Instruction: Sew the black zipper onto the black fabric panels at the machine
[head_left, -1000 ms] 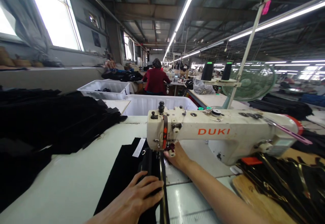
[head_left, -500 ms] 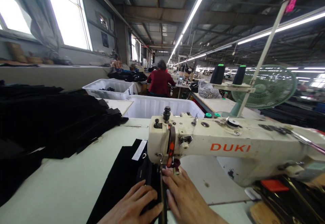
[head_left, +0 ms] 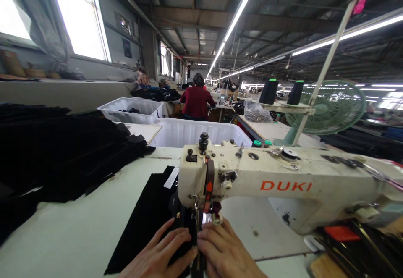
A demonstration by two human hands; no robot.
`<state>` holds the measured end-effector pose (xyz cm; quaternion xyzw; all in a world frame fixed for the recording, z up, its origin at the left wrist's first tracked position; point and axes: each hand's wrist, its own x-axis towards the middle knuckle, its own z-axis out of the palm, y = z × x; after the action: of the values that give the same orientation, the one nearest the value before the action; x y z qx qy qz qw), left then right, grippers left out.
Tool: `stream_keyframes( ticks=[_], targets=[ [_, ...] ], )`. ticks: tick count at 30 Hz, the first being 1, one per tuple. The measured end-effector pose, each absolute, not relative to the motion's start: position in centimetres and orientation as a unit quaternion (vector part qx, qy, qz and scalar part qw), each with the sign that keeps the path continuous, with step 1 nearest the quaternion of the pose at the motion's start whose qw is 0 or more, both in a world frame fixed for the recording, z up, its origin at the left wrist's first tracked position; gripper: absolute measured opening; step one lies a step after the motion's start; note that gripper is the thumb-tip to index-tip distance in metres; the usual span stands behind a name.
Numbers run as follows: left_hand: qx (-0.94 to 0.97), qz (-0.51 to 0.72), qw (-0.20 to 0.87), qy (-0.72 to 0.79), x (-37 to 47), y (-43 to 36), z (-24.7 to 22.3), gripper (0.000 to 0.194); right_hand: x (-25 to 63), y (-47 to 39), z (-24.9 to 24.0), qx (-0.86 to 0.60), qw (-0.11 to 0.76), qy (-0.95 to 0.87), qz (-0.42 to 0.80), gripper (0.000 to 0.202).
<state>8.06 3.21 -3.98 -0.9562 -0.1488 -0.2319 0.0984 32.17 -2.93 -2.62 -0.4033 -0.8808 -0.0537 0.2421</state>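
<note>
- The worktable (head_left: 78, 227) runs wide and pale to the left of the black fabric piece (head_left: 147, 223), so there is open surface on that side for the cloth to slide. To the right the bare strip is narrower, closed in by the machine's base and a dark clutter at the table's right end.
- A big heap of black fabric (head_left: 56, 152) lies on the far left, well apart from both hands, within an arm's sweep yet off the sewing path.
- The sewing machine (head_left: 283, 181) lies across the right half of the table, its head overhanging the cloth. The space under it is low and tight, which is probably why both hands stay flat.
- White bins (head_left: 189, 131) stand behind the table's far edge, in line with the way the fabric piece points.
- The fabric piece lies flat, its long edge running toward the needle, with a zipper (head_left: 198, 227) along its right side.
- The left hand (head_left: 157, 257) presses open and flat on the cloth, fingers spread, steadying it.
- The right hand (head_left: 226, 253) lies just beside it, fingertips at the zipper right before the presser foot. It seems to press rather than pinch, though the view there is poor.
</note>
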Motion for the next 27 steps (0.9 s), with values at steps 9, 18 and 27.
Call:
stream_keyframes(
  ticks=[9,18,27],
  targets=[
    [-0.957,-0.245,-0.008,-0.156,8.1,3.5,-3.9,0.057,32.1,-2.8,-2.1,-0.409,0.236,-0.878,-0.076,0.041],
    [-0.956,-0.241,-0.032,-0.163,8.3,3.1,-0.8,0.064,31.8,-2.6,-2.7,-0.429,0.242,-0.866,-0.083,0.043],
    [-0.959,-0.209,0.009,-0.191,7.7,3.5,0.5,0.083,31.6,-2.6,-2.4,-0.453,0.247,-0.852,-0.087,0.05]
  ],
)
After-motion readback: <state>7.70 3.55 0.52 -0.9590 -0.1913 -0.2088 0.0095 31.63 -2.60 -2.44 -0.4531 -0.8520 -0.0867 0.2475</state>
